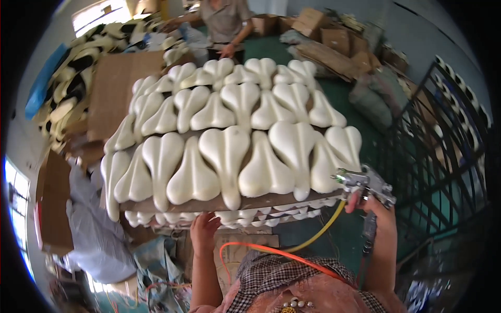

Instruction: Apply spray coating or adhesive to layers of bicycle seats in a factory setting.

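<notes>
My right hand [371,201] is wrapped round the grip of a silver spray gun [365,183], its nozzle pointing left past the front right corner of the board. A yellow hose [329,225] and an orange hose [292,255] run near it. Cream-white bicycle saddle pads [225,151] lie in several rows on a brown board [250,204], wide and narrow ends alternating. Just below the board's front edge is my left hand [204,229], fingers loosely bent and a little apart, holding nothing I can see.
More pads show on a layer [245,216] under the board. A black metal rack [438,151] stands at right. Across the board is another person [224,26]. Cartons [336,39] lie at the back right; a heap of pads [78,73] and a plastic-wrapped bundle [96,224] are at left.
</notes>
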The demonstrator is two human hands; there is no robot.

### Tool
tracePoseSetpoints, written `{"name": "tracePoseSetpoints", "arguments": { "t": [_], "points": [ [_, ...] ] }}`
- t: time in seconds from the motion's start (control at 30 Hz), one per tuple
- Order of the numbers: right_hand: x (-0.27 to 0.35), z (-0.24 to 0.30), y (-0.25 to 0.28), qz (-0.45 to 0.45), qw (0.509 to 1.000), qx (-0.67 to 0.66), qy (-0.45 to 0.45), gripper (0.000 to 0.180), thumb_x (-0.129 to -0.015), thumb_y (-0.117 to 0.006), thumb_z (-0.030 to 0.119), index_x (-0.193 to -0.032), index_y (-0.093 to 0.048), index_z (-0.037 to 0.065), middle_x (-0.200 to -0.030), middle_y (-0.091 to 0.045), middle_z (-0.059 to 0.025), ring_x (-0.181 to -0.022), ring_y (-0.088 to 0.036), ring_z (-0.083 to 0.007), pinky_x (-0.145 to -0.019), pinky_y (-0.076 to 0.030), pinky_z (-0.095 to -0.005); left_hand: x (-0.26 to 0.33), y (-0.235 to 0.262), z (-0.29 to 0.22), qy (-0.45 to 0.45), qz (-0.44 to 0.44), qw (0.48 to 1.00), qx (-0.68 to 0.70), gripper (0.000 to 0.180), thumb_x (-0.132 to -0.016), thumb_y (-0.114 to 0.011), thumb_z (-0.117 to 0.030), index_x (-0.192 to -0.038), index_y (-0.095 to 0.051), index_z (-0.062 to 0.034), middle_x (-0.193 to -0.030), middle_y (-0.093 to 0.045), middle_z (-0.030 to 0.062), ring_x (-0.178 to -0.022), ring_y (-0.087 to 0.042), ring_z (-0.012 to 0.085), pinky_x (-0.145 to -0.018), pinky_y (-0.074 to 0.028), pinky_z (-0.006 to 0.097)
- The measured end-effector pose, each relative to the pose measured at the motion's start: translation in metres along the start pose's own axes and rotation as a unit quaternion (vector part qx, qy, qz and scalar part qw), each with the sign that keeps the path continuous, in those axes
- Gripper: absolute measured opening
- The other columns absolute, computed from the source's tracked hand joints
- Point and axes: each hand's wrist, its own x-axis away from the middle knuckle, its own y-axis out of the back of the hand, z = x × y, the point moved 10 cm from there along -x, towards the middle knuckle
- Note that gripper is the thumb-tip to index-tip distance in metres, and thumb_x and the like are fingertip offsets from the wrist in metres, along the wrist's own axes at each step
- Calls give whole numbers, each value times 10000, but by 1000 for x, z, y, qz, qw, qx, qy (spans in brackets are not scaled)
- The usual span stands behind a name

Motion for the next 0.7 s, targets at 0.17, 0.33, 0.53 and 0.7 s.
{"name": "tracePoseSetpoints", "arguments": {
  "t": [0.17, 0.33, 0.53, 0.7],
  "points": [
    [10, 0, 17, -28, 998, -47, -38, 410, -791, -616, 251, -1057, -522, -47, -807, -602, -118, -696, -596, -193, -646, -490, -309, -20, 4, 15, 15, -7, 998, 69, 191, -861, -515, -229, -874, -520, -39, -903, -599, 140, -811, -596, 299, -732, -507, 399],
    [17, 11, 25, -52, 998, -40, -17, 397, -786, -613, 234, -1055, -533, -46, -802, -610, -131, -683, -607, -212, -641, -499, -321, -36, 19, 22, 26, -65, 978, 195, 196, -871, -513, -248, -916, -532, -59, -841, -585, 89, -745, -587, 258, -678, -507, 359],
    [17, 20, 35, -48, 998, -32, 7, 421, -783, -610, 240, -1065, -530, -63, -822, -611, -158, -674, -605, -226, -630, -498, -327, -40, 26, 3, -16, -105, 982, 156, 207, -879, -509, -287, -972, -537, -104, -871, -572, 29, -740, -546, 190, -720, -476, 374],
    [26, 20, 60, -92, 995, -34, 22, 457, -784, -623, 263, -1077, -518, -71, -796, -600, -150, -658, -601, -232, -610, -500, -329, -43, 18, -4, -34, -120, 983, 131, 227, -884, -506, -286, -1006, -539, -97, -898, -585, 53, -731, -571, 210, -630, -503, 349]
  ]
}}
